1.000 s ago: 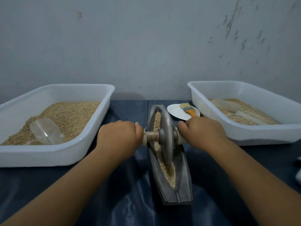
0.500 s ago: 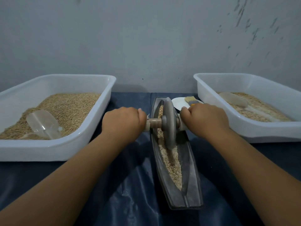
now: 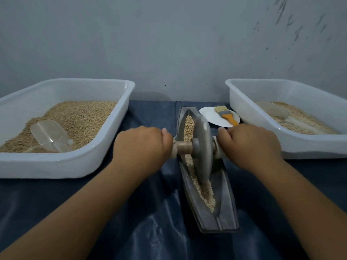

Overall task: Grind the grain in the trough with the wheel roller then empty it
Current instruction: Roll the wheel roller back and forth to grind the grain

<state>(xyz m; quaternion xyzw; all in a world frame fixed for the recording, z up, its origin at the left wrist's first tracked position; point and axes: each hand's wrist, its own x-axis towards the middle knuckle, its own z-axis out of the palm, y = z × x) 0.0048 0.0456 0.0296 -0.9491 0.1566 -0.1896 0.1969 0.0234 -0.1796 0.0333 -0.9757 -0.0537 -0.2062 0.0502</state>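
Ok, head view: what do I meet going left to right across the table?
Left tub → left hand → wheel roller in the trough → right hand → right tub.

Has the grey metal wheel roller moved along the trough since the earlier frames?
Yes. Against the dark boat-shaped metal trough, the grey metal wheel roller rolled toward the far end, then back near its starting spot.

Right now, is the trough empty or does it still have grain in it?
Not empty: tan grain lies along the trough channel, ahead of and behind the wheel roller.
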